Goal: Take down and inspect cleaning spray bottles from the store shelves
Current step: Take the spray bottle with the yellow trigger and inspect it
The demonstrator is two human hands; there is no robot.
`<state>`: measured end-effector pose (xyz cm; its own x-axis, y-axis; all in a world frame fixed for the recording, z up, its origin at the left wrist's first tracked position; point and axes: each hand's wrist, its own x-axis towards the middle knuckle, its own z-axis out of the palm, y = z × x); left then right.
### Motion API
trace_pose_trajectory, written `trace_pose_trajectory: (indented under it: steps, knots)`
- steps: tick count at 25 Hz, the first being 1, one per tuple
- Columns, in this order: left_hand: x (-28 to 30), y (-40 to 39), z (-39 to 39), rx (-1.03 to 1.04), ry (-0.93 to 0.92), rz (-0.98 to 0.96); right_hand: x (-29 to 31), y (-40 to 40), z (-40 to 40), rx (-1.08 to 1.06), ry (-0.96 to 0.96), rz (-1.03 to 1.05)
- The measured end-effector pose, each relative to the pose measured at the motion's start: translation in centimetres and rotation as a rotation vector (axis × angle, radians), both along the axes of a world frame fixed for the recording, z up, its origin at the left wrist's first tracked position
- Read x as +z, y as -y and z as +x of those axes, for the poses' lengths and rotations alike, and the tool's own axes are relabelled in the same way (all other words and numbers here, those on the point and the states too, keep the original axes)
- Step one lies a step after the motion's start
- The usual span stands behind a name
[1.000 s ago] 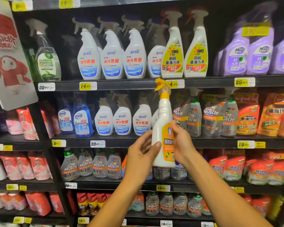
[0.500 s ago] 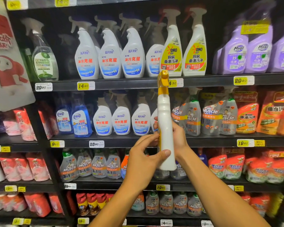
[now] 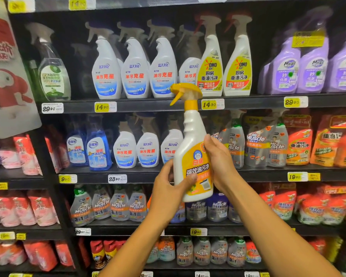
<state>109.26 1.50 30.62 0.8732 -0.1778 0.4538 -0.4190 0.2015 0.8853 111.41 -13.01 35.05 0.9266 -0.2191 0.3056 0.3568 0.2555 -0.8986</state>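
Bottle: white spray bottle (image 3: 190, 156) w/ yellow trigger head (image 3: 185, 91), held up in front of the shelves, off any shelf, roughly chest-centre of view.
Axis: long axis near upright, top leaning slightly left; nozzle + trigger point left.
Label: orange/yellow front label (image 3: 198, 166) faces the camera, readable side out.
Left hand: left hand (image 3: 168, 194) grips the lower body from the left, thumb across the label front, fingers curled round the back.
Right hand: right hand (image 3: 220, 162) wraps the body from the right, a bit higher than the left; fingers go behind, mostly hidden.
Key relation: bottle sits between both hands, each touching it. Right holds nearer the mid-body, left nearer the base, so either could take it alone. Trigger head well above both hands, untouched.
Step (my read): inspection stage, label being looked at. Next prob. turn about the upright axis or put back.
Gap behind: middle shelf (image 3: 268, 172) right behind the bottle; can't tell which slot it came from, bottle + hands hide that spot.
Neighbours: white/blue sprays (image 3: 147, 150) to the left, grey Mr Muscle sprays (image 3: 258, 144) to the right on that shelf.
Above: top shelf w/ yellow-label OMO bottles (image 3: 238, 64) just behind the trigger head; purple bottles (image 3: 286, 70) far right.
Risk: trigger head close in line w/ upper shelf edge (image 3: 148, 105); depth apart not clear.
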Motion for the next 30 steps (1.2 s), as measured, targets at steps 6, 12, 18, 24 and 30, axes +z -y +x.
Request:
trace_pose_trajectory:
  steps: [6, 12, 18, 24, 30]
  knots:
    - [1.4, -3.3, 3.3, -0.193, -0.127, -0.14, 2.0, -0.8, -2.2, -0.063, 0.123, -0.231]
    - [1.7, -4.9, 3.9, -0.259, -0.16, -0.166, 2.9, -1.9, -3.4, -0.027, 0.134, -0.298]
    - [2.9, -5.5, 4.3, -0.363, -0.238, -0.304, 2.9, -2.3, -4.2, 0.149, 0.077, -0.342]
    - [8.7, -5.4, 5.5, -0.389, -0.093, -0.19, 7.0, -2.2, -3.7, -0.017, 0.179, -0.323]
    - [16.7, -4.3, 6.9, -0.415, 0.077, 0.017, 13.0, -1.1, -3.5, -0.15, 0.295, -0.298]
